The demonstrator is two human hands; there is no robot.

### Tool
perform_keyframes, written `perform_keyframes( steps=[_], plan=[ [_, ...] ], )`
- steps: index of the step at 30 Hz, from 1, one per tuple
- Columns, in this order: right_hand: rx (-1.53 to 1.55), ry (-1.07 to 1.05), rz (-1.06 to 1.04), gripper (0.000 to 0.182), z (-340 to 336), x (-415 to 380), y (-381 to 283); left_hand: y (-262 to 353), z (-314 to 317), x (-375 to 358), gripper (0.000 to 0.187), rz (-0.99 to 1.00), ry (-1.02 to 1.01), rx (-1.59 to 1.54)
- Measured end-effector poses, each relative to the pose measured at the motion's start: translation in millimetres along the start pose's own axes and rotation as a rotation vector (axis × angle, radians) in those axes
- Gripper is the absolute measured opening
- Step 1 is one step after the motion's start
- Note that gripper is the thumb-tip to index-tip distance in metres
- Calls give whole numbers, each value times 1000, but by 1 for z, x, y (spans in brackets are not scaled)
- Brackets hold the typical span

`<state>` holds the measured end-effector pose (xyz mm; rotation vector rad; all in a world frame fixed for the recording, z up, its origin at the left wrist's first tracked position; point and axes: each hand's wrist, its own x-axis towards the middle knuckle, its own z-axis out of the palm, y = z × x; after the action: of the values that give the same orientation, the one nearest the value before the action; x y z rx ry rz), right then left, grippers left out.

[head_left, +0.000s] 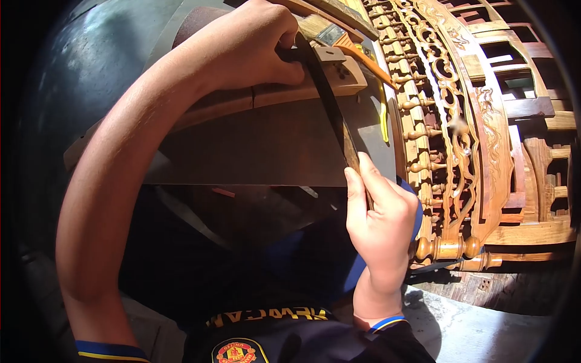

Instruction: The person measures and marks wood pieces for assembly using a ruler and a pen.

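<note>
My right hand (384, 209) is wrapped around the wooden handle end of a long dark flat file (328, 100), thumb and forefinger stretched along it. The file slants up and left, its far end close beside my left hand (281, 45). There my left hand is closed, thumb below and fingers curled above, on a flat metal piece (330, 54) whose sunlit end has a small hole. The file crosses over this piece. Under both lies a long curved wooden piece (230, 106), partly hidden by my left forearm.
A grey board (242, 157) forms the work surface. At its far right lie a brush (333, 35), an orange-handled tool (363, 57) and a yellow strip (384, 112). Carved wooden panels and turned spindles (417, 133) stand close along the right side.
</note>
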<state>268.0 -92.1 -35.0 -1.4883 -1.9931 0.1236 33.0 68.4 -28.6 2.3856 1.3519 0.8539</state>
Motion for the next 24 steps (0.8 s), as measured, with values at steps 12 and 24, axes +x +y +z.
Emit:
perform_keyframes(
  steps=[12, 24],
  plan=[
    [-48, -52, -42, 25, 12, 28, -4, -5, 3, 1, 31, 63, 5, 9],
    [-52, -58, -92, 26, 18, 37, 0, -1, 1, 1, 31, 87, 3, 48]
  ],
)
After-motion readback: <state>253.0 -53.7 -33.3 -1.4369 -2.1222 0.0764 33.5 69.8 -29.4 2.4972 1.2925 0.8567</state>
